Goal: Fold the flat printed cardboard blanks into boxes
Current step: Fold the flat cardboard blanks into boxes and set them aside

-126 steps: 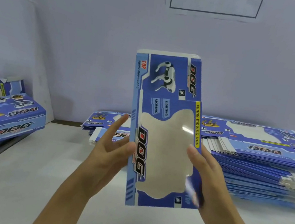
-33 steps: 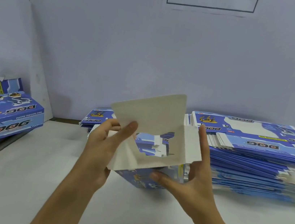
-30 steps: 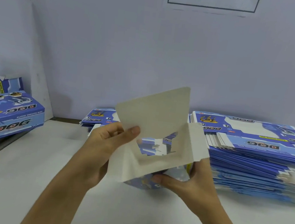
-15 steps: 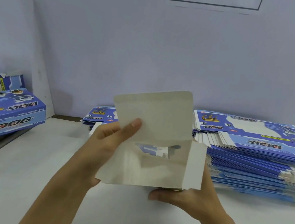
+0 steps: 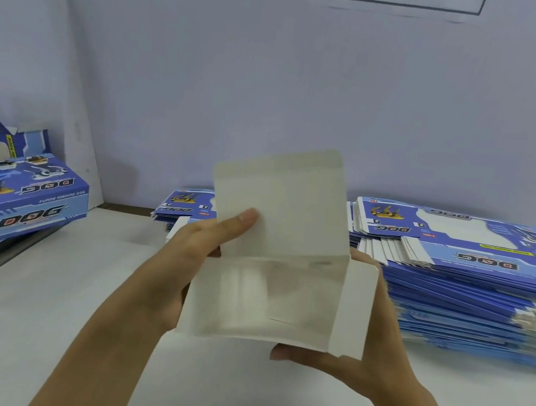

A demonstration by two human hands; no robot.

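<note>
Both hands hold the half-folded box (image 5: 267,292) up over the white counter (image 5: 36,325), its plain inside facing us. The left hand (image 5: 183,259) grips the box's left end, thumb pressed on the raised lid flap (image 5: 294,203). The right hand (image 5: 359,353) cups the right end from beneath; its fingers are mostly hidden, probably curled behind. Beyond lie stacks of flat blanks (image 5: 472,283), and finished boxes (image 5: 16,198) sit at far left.

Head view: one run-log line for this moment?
stage: box half-formed, white inside facing camera | left hand: grips lid flap | right hand: holds right end from beneath | blanks stack: behind
</note>
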